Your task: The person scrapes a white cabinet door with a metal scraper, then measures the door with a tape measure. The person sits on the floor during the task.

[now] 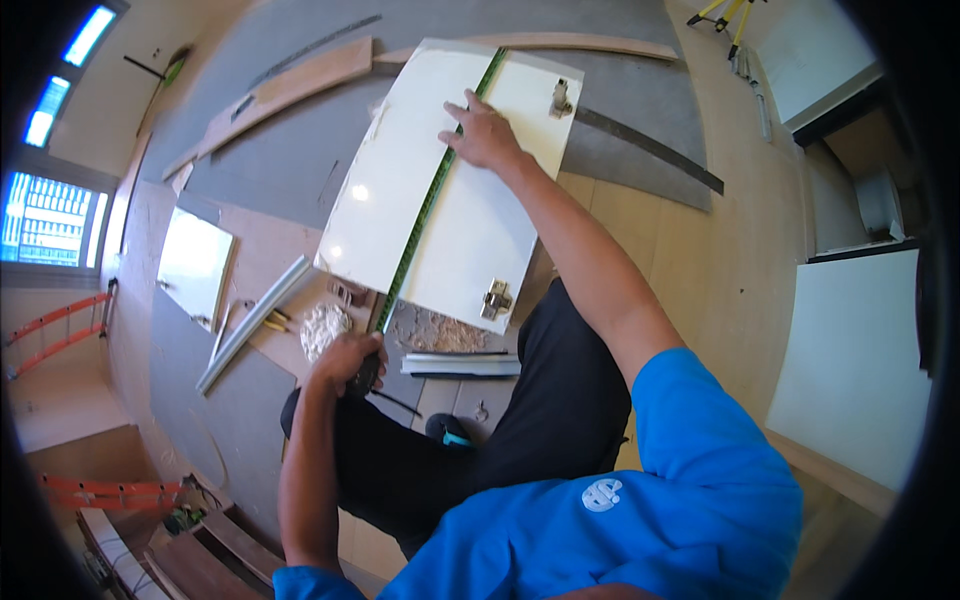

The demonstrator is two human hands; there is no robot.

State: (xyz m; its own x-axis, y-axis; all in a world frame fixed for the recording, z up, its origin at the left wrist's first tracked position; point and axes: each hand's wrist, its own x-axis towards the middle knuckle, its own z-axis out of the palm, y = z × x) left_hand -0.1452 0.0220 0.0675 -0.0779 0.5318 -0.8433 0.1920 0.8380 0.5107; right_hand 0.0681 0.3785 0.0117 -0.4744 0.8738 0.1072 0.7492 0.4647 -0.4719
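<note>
A white cabinet door [380,180] lies in front of me, with one metal hinge [561,98] near its far right corner and another hinge [496,299] near its near right corner. Across its length runs the green blade of a tape measure [412,246], from the near edge up to the far edge. My left hand [345,362] is closed round the dark case of that tape measure, just off the door's near edge. With fingers spread, my right hand [482,136] rests on the door's upper half, its fingertips at the blade.
Wood shavings [440,330], a white crumpled bundle [325,330] and a metal rail [255,322] lie around the near edge. A smaller white panel [197,262] is at left, long wooden boards [285,95] beyond. Orange ladder parts [60,332] stand far left; a white panel [845,370] is at right.
</note>
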